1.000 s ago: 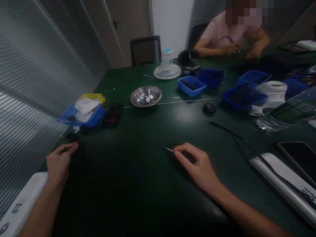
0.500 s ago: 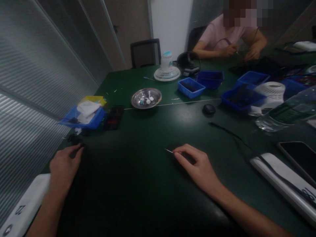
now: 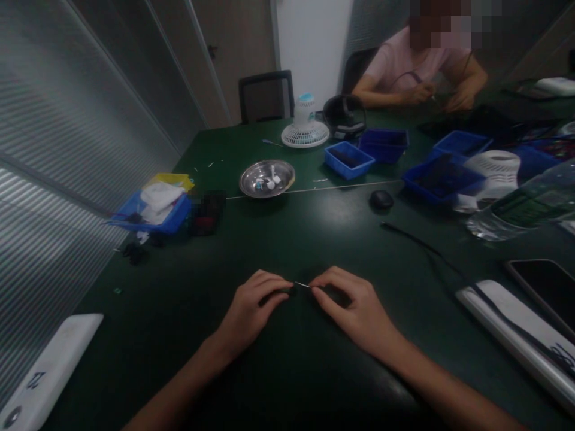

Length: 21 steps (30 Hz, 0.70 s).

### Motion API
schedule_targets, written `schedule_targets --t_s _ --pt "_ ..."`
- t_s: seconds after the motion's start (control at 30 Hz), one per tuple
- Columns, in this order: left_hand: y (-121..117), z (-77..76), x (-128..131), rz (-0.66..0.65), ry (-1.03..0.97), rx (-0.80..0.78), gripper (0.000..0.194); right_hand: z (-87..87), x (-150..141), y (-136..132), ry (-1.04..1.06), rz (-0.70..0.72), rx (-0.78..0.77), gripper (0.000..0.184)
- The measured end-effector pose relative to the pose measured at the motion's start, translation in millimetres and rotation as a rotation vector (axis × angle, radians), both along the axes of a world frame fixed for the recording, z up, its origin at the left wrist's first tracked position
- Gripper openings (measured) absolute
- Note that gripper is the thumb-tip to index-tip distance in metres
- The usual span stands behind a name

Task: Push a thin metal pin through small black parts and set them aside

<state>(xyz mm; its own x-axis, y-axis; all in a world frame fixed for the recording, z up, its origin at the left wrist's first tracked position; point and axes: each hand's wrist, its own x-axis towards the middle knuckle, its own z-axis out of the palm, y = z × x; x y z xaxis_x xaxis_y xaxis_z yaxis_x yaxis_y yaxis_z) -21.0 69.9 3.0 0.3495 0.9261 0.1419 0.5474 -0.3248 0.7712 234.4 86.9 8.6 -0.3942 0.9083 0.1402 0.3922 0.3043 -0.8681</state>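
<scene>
Above the green table my left hand (image 3: 256, 305) pinches a small dark piece (image 3: 291, 291) between thumb and fingertips; its kind is too small to make out. Facing it, my right hand (image 3: 354, 299) is closed on a thin silvery pin-like rod (image 3: 303, 285). The rod's free tip points left and comes close to the dark piece; whether they touch I cannot tell. Both wrists are low over the tabletop (image 3: 287, 371). Far to the left lie small black parts (image 3: 133, 254) and a tiny green piece (image 3: 117, 291).
A metal bowl (image 3: 267, 179) holds small white and blue parts. Blue bins (image 3: 349, 160), a mouse (image 3: 381, 199), a black cable (image 3: 413, 237) and a bottle (image 3: 525, 200) lie beyond. White devices (image 3: 54, 365) flank me. A person (image 3: 417, 72) sits across.
My left hand has moved right, from beside the small black parts to the middle, and now holds a small dark piece. My right hand has shifted slightly left and down with the rod.
</scene>
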Motion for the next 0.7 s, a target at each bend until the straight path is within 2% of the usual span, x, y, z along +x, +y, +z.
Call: schedule_targets --t_s 0.2,0.4,0.6,0.7 --pt "-0.9 -5.4 -5.8 0.028 -0.032 -0.031 0.024 -2.4 -2.6 -3.4 -0.074 0.087 0.059 0.013" --pt "-0.1 -5.5 -5.4 -0.052 -0.062 -0.018 0.025 -1.5 -4.4 -5.2 -0.136 0.107 0.085 0.014" --pt "-1.0 -8.1 -5.1 -0.103 -0.025 0.055 0.033 -4.0 -4.2 -6.0 -0.148 0.124 0.113 0.013" --pt "-1.9 -8.4 -4.9 -0.109 -0.021 0.035 0.042 -4.0 -4.5 -6.8 -0.161 0.131 0.125 0.014"
